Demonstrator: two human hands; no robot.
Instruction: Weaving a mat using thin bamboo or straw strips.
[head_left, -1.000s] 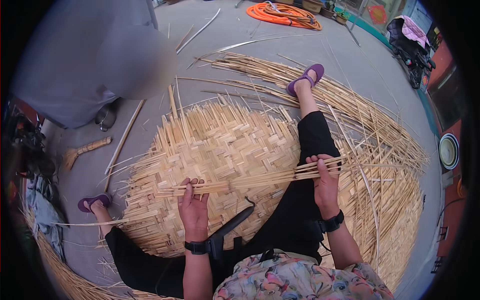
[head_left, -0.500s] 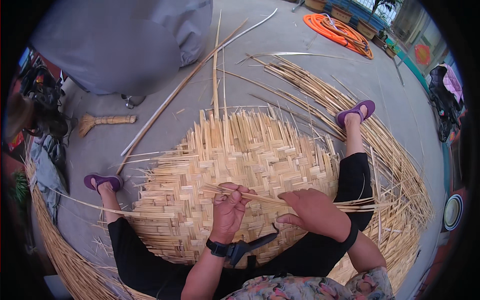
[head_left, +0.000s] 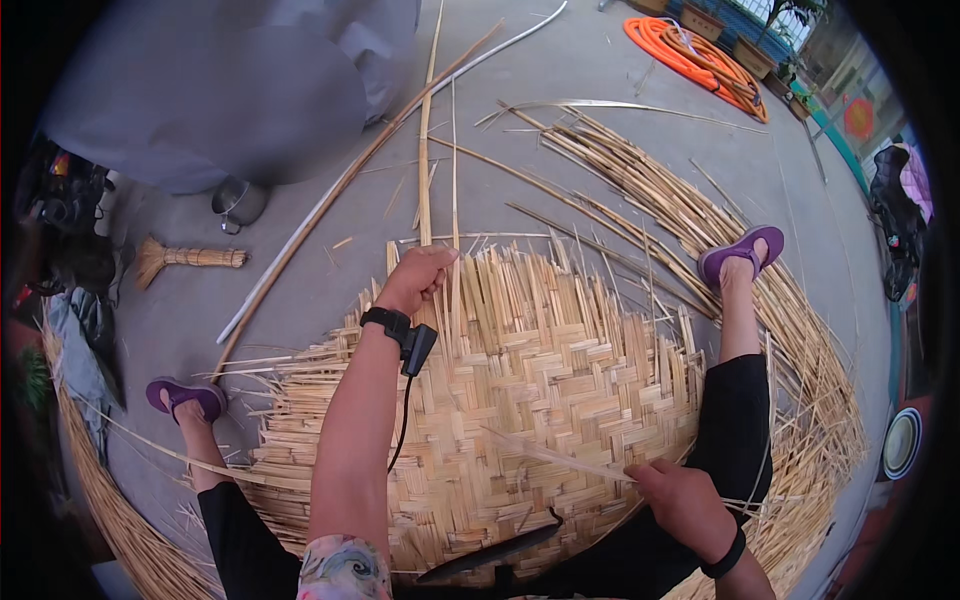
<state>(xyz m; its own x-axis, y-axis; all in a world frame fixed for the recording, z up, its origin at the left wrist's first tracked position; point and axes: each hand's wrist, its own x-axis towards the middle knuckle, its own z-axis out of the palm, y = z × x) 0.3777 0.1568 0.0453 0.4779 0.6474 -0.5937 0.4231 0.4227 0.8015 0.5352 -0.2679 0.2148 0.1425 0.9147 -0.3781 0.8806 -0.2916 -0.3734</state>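
Seated on the concrete with legs spread, I work over a woven bamboo mat (head_left: 540, 400) that lies between my knees. Nearest me, a dark blade-like tool (head_left: 490, 553) rests on the mat's near edge, close to my lap. My right hand (head_left: 680, 498), low at the right, is closed in a narrow pinch around the near end of a thin bamboo strip (head_left: 560, 457); the strip's long axis runs left and slightly away from that hand, flat across the weave toward the mat's middle. My left hand (head_left: 415, 278), with a black wrist strap (head_left: 385, 322) behind it, reaches to the mat's far edge and is curled tight around the base of a long upright-running splint (head_left: 428, 150) that extends straight away from me over the ground. So the loose strip lies nearer the right hand, while the left is well apart from it, at the far rim where the unwoven ends stick out. My purple sandals (head_left: 742, 250) sit to the far right and the near left of the mat. Loose bamboo splints (head_left: 690, 220) fan out in a heap at the right. Farther left lie a small broom (head_left: 190, 258) and a metal pot (head_left: 238, 203), with a grey cover (head_left: 220, 90) beyond; an orange hose (head_left: 700, 60) is coiled far right.
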